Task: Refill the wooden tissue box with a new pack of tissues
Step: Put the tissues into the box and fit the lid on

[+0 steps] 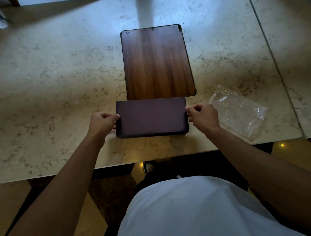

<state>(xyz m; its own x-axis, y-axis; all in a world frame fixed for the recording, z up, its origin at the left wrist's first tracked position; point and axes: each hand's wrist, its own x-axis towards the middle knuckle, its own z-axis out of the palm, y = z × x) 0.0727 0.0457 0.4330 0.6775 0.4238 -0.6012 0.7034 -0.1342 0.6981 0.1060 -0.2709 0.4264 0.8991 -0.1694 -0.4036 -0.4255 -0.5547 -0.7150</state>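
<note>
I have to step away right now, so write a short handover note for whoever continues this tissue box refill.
Left hand grips the left end of the dark box; right hand grips its right end. The box sits near the marble counter's front edge, plain face up, no opening visible. Wooden panel lies flat just behind it. Empty clear plastic wrapper lies to the right. No tissues visible, so whether they are loaded is unclear. Left: confirm that, then refit the panel.

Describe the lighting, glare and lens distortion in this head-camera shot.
Head view: bluish window glare washes the far side of the beige marble counter and the far end of the brown wooden board; the dark rectangular box, gripped at its ends by the left hand and right hand, sits in dim shade; the clear plastic bag glints; wide-angle bending curves the counter edges.
</note>
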